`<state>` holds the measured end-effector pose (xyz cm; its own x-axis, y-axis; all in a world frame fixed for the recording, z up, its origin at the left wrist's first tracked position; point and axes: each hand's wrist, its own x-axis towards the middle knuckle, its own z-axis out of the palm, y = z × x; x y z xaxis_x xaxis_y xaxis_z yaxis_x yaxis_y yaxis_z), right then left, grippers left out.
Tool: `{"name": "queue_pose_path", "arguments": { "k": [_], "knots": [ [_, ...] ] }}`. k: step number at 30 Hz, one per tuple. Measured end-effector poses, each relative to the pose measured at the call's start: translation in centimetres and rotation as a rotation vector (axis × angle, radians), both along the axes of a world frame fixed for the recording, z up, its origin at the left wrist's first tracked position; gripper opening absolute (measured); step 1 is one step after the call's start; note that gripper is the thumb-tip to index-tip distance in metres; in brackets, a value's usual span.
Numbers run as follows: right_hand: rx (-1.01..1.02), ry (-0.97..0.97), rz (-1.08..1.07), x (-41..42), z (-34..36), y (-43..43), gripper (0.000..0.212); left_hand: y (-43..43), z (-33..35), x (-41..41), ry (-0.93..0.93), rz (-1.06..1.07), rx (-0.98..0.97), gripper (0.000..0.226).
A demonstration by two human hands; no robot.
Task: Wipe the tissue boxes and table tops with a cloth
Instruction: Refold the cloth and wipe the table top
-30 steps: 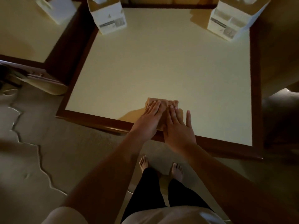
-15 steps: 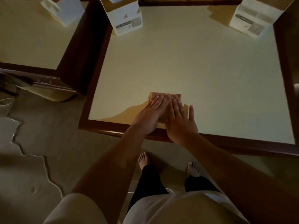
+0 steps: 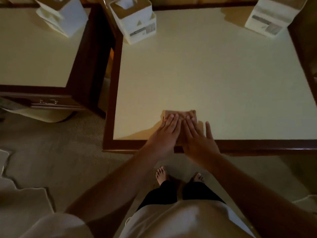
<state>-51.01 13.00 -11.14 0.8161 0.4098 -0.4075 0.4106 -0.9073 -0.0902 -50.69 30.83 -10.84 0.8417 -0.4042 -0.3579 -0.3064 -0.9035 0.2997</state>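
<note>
A folded brown cloth (image 3: 179, 115) lies flat on the cream top of the desk (image 3: 214, 74), close to the front edge and somewhat left of that edge's middle. Both hands are on top of it, side by side and nearly touching. The left hand (image 3: 164, 134) covers the cloth's left part and the right hand (image 3: 197, 137) its right part. Both are open, with fingers straight and pressed flat, pointing toward the far edge of the desk. The right thumb is spread out to the right, past the cloth's right edge. Only a narrow strip of cloth shows beyond the fingertips, plus a sliver at the right beside the thumb. That visible far edge runs left to right, parallel with the front edge of the desk. How far the cloth reaches back under the palms is hidden, so its long axis cannot be told for certain. A white tissue box (image 3: 135, 21) stands at the far-left corner of the desk. Another tissue box (image 3: 269, 18) stands at the far-right corner, well apart from the cloth. To the left, across a narrow gap, a second desk (image 3: 34, 54) carries a third tissue box (image 3: 65, 18) near its far edge. Bare feet (image 3: 161, 174) stand on the carpet (image 3: 60, 152) below the front edge.
</note>
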Motion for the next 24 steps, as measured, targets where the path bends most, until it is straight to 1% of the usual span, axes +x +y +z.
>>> {"name": "queue_pose_path", "arguments": {
  "k": [2,4,9,12,14,16,18,21,24],
  "knots": [
    [0.022,0.024,-0.024,-0.7,0.1,0.3,0.077,0.0,0.0,-1.4,0.003,-0.023,0.031,0.099],
    [0.004,0.033,-0.051,0.4,-0.1,0.9,0.079,0.0,-0.3,-0.6,0.016,-0.036,0.05,0.102],
    [0.028,0.036,-0.091,4.0,-0.6,1.8,0.087,0.8,0.5,4.2,0.079,-0.033,0.0,0.093],
    [0.02,0.044,-0.105,3.0,-0.5,1.4,0.089,0.8,0.0,2.4,0.055,-0.006,-0.026,0.096],
    [0.008,0.036,-0.107,2.4,-0.4,0.9,0.089,0.2,-0.5,0.7,0.012,0.006,-0.002,0.099],
    [-0.014,0.03,-0.109,2.2,-0.3,0.2,0.089,-0.7,-0.8,0.3,0.008,0.024,0.0,0.098],
    [-0.025,0.034,-0.143,2.6,-0.2,-0.6,0.087,-1.7,-0.8,1.3,0.025,0.013,-0.032,0.098],
    [-0.029,0.038,-0.186,3.5,-0.1,-2.2,0.077,-3.2,-0.7,3.1,0.039,-0.012,-0.085,0.097],
    [-0.031,0.036,-0.177,3.8,0.1,-3.2,0.078,-3.6,-0.9,3.7,0.07,0.001,-0.131,0.096]
  ]
}}
